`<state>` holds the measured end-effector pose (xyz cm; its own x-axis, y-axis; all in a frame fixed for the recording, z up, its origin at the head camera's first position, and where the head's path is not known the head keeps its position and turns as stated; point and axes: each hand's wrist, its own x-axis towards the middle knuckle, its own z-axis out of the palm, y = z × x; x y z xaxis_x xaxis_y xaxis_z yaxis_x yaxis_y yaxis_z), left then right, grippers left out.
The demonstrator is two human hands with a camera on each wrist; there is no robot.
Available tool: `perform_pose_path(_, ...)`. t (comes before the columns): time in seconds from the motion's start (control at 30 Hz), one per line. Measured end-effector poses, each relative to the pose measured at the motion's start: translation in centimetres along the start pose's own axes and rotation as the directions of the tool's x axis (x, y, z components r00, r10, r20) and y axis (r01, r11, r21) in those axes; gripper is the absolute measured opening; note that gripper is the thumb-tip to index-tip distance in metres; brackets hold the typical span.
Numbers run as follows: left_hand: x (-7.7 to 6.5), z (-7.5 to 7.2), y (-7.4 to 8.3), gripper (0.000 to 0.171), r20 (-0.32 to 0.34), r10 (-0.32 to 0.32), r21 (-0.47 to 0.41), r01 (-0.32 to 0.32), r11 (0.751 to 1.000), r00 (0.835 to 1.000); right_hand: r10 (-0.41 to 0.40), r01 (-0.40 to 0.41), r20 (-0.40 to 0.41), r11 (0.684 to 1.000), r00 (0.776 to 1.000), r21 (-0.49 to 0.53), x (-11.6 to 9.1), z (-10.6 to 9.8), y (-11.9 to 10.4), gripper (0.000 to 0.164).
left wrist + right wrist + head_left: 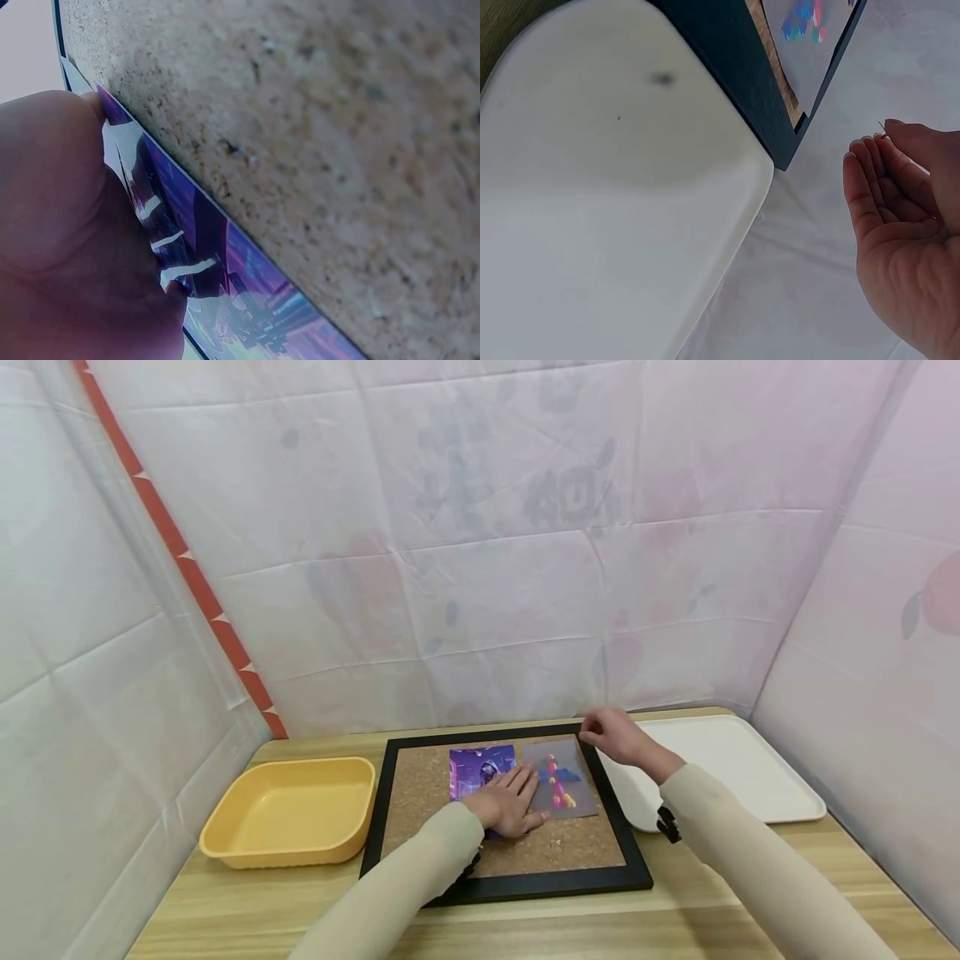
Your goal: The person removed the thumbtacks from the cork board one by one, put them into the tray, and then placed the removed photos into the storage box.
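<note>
A black-framed cork board (570,845) lies on the table. Two sheets overlap on it: a purple picture (467,767) of a hooded figure and, to its right, a grey picture (540,758) with bright pink, blue and yellow shapes. My left hand (506,808) lies flat across both sheets with fingers spread, covering the purple one's lower part. Above the board's upper right corner is my right hand (618,737). In the right wrist view, its thumb and fingertips pinch a thin pin (883,129); only the needle shows, the head being hidden.
A yellow basin (300,806) stands left of the board. A white tray (720,760) lies to the right, close against the board's frame. White patterned sheeting (495,568) closes off the back and both sides of the wooden table (315,910).
</note>
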<state>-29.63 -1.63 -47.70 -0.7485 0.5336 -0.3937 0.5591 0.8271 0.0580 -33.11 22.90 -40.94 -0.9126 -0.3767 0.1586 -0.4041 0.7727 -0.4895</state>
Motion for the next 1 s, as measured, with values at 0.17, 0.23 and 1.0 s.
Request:
perform_pose_path(0.17,0.1,0.1,0.1,0.080,-0.005,0.008,0.006,-0.008,1.000,1.000,0.009,-0.009,-0.012,1.000,1.000,-0.021,-0.4,-0.4,0.4,0.012)
perform_pose_path(0.23,0.1,0.2,0.1,0.080,-0.005,0.011,0.009,-0.011,1.000,1.000,0.007,-0.008,-0.015,1.000,1.000,-0.026,-0.6,-0.4,0.5,0.012)
perform_pose_path(1.0,-2.2,-2.1,0.2,0.084,-0.186,0.071,-0.046,-0.080,0.996,0.980,0.015,-0.016,-0.038,0.999,0.999,-0.036,-2.9,-1.7,3.2,0.012)
